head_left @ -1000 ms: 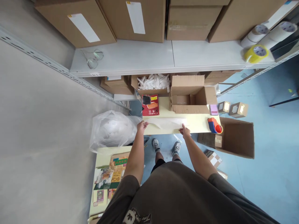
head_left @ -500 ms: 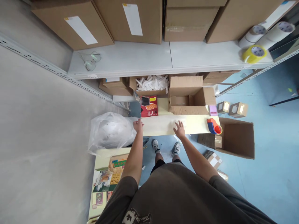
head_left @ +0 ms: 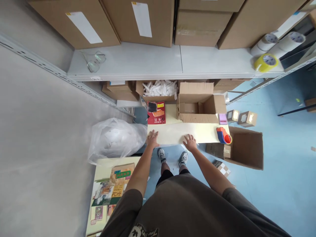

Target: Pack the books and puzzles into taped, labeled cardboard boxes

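A pale, thin sheet (head_left: pixel 170 132) that looks like film or paper lies on the cream tabletop (head_left: pixel 207 131). My left hand (head_left: pixel 152 139) rests on its left end near the front edge, fingers spread and nothing held. Along the same front edge, my right hand (head_left: pixel 190 143) touches the sheet with its fingers apart, also holding nothing. Behind the sheet's left part is a red book (head_left: pixel 156 113). An open cardboard box (head_left: pixel 195 116) stands behind its right part. An orange and blue tape dispenser (head_left: pixel 223 135) sits at the tabletop's right end.
A stuffed clear plastic bag (head_left: pixel 116 138) is left of the tabletop. Several books (head_left: pixel 115 191) lie on a lower-left surface. To the right, a large open carton (head_left: pixel 249 148) stands low down. Ahead, a grey shelf (head_left: pixel 148 62) carries cartons, glasses (head_left: pixel 95 62) and tape rolls (head_left: pixel 266 62).
My left hand has come from the tabletop's left edge onto the sheet, now flat with fingers spread. My right hand has lowered slightly toward the front edge. The view has shifted a little.
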### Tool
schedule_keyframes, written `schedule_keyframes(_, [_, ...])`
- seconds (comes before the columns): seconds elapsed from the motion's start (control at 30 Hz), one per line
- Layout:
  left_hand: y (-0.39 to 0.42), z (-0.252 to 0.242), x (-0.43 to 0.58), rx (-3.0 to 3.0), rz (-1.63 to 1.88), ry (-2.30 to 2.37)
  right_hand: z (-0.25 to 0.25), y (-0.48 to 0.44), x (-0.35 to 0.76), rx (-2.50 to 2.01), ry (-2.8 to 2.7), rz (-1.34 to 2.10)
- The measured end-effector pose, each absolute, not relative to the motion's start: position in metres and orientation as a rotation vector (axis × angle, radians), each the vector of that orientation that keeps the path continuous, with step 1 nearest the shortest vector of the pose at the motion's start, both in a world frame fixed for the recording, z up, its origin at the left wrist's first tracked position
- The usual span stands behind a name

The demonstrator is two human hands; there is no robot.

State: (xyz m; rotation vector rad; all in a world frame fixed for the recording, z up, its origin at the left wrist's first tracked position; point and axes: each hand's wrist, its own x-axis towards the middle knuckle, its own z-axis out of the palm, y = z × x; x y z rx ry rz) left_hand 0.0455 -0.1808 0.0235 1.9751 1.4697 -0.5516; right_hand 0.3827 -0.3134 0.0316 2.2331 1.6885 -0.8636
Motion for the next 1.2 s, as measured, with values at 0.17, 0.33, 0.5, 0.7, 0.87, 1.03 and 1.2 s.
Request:
schedule_keyframes(0.17, [-0.165,0.023,0.039,2.003,-0.529,1.442,0.028,-0.283,0.388,2.22,1.699,-0.878])
schedule_keyframes(0.33, [-0.157,0.017,0.042,2.022,-0.505,1.438,0.016,-0.274,0.4,2.23,1.596,-0.932])
schedule_keyframes(0.5, [-0.159,0.014,0.049,2.012,-0.475,1.462,0.009,-0.275,0.413,2.252,1.624,-0.945])
schedule_keyframes(0.7, [-0.165,0.02,0.049,1.995,-0.273,1.517,0.011,-0.274,0.41,2.369,1.679,-0.979])
schedule_keyframes(0.87, [-0.155,0.031,0.038,1.819,0.159,1.687,0.021,-0.242,0.375,2.509,1.967,-1.18])
schedule_keyframes(1.03, [-0.111,0.035,0.017,1.489,0.418,1.781,0.02,-0.163,0.32,2.618,1.986,-1.453])
schedule_keyframes(1.2, [-0.064,0.019,0.009,1.374,0.349,1.712,-0.001,-0.096,0.274,2.559,1.881,-1.474])
